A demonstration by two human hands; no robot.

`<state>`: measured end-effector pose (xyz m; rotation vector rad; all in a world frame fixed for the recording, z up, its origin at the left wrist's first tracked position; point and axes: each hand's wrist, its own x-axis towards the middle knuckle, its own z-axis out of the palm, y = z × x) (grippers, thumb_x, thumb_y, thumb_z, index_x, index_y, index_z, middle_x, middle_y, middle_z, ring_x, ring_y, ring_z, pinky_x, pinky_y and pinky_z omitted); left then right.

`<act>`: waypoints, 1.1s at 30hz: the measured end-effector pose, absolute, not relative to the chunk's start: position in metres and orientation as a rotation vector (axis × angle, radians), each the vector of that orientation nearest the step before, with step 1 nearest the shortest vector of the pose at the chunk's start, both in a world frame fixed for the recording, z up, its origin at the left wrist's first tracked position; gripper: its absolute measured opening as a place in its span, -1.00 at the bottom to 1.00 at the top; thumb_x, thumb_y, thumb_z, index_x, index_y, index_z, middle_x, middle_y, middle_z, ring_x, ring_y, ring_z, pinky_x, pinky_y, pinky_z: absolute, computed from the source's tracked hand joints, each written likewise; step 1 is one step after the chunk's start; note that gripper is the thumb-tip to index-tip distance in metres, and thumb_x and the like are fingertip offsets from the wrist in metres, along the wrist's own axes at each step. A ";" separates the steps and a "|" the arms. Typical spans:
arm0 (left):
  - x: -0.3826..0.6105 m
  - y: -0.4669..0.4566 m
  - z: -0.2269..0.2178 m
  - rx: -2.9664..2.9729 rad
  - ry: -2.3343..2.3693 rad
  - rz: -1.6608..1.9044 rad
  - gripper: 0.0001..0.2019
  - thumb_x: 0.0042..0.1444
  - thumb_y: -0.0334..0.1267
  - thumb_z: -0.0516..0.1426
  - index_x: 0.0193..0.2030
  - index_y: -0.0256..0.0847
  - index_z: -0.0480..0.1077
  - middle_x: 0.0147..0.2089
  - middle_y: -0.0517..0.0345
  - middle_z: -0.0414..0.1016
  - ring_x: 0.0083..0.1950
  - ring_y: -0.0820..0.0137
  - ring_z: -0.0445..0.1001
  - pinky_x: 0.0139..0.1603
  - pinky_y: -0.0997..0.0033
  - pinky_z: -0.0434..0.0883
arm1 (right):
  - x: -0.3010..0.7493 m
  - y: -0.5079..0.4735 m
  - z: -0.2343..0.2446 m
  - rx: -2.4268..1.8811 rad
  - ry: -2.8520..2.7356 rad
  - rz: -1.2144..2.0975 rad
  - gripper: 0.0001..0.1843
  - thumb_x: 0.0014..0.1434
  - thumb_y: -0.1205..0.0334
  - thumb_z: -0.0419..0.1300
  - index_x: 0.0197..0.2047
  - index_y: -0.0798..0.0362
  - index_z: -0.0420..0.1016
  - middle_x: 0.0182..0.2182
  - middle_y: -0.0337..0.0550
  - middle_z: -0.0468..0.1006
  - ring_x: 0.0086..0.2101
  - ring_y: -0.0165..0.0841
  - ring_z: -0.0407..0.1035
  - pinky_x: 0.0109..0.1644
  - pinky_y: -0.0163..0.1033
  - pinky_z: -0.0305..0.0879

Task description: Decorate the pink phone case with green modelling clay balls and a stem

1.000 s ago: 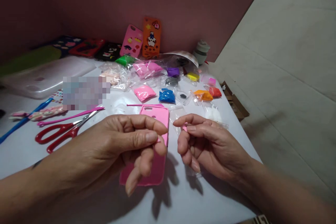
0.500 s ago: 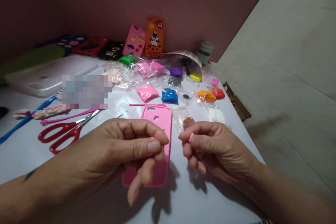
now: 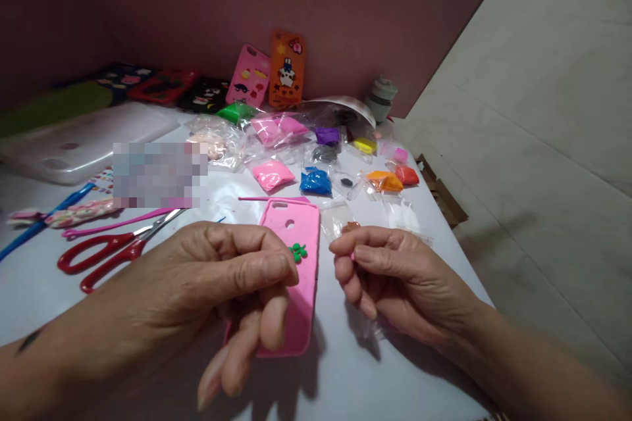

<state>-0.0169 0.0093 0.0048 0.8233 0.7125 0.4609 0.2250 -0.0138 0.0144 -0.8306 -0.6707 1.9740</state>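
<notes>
My left hand (image 3: pixel 241 283) hovers over the pink phone case (image 3: pixel 305 296), thumb and index finger pinched together. Whatever may be between those fingertips is hidden; the other fingers hang loosely below. To the right, my right hand (image 3: pixel 395 270) pinches a small piece of pink clay (image 3: pixel 352 256), mostly covered by thumb and index finger. Green clay pieces (image 3: pixel 299 252) form a leafy shape on the case, partly behind my left fingertips. Just beyond my right hand lies a clear bag with brown clay (image 3: pixel 350 227).
Red-handled scissors (image 3: pixel 99 253) and blue and pink tools lie at left. Several clay bags, including blue (image 3: pixel 316 181), orange (image 3: pixel 384 180) and light pink (image 3: pixel 273 175), cover the middle. Decorated phone cases (image 3: pixel 287 69) lean on the back wall. The table's right edge borders the tiled floor.
Both hands have shifted slightly left, and my left hand has dropped its lower fingers further. The green clay on the case now shows more. The pink clay in my right fingers shows less.
</notes>
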 end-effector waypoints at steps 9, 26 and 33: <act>-0.017 0.013 0.006 0.794 0.535 0.410 -0.76 0.34 -0.06 0.31 -0.06 -0.16 0.69 -0.36 0.01 0.76 -0.51 0.47 0.67 -0.50 0.78 0.43 | 0.226 -0.013 0.010 -0.774 -0.694 2.031 -0.88 0.29 0.38 0.37 -0.10 0.18 0.70 -0.40 -0.09 0.74 -0.49 -0.42 0.62 -0.47 -0.43 0.55; -0.017 0.020 0.014 0.776 0.584 0.498 -0.88 0.19 -0.19 0.43 -0.17 -0.11 0.72 -0.55 0.14 0.67 -0.55 0.45 0.64 -0.36 0.63 0.57 | 0.224 -0.016 0.012 -0.809 -0.698 1.982 -0.88 0.15 0.45 0.49 -0.20 0.15 0.75 -0.37 -0.12 0.74 -0.45 -0.45 0.62 -0.43 -0.46 0.56; -0.023 0.029 0.025 0.851 0.649 0.589 -0.81 0.06 -0.14 0.50 -0.38 -0.18 0.68 -0.51 0.19 0.68 -0.69 0.50 0.51 -0.67 0.70 0.40 | 0.226 -0.018 0.014 -0.937 -0.702 1.950 -0.79 0.11 0.15 0.58 -0.37 0.11 0.74 -0.57 -0.25 0.60 -0.63 -0.58 0.42 -0.61 -0.57 0.34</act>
